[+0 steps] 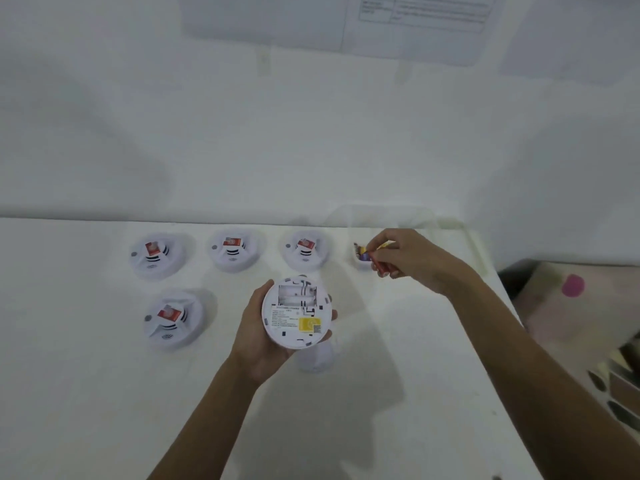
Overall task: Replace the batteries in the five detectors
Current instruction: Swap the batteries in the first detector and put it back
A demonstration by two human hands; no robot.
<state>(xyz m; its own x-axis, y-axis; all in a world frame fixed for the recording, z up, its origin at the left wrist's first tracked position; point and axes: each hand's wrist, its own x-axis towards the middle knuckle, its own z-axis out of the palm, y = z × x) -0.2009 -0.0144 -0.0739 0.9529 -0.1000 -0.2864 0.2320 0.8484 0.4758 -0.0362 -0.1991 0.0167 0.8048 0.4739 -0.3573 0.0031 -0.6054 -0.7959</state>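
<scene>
Detector (298, 313) upturned in left hand (258, 336), fingers curled round rim, battery bay open, apparently empty. Right hand (412, 259) pinches red batteries (383, 270) above small dish (358, 263). Best: match polarity marks, seat cells flat. Four other detectors (157, 258) rest on tabletop (104, 393). Yellow label (306, 324) with QR code; print too small to read.

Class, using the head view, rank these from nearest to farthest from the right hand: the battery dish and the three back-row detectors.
1. Battery dish, just left of the right hand.
2. Right back-row detector.
3. Middle back-row detector.
4. Left back-row detector.
</scene>
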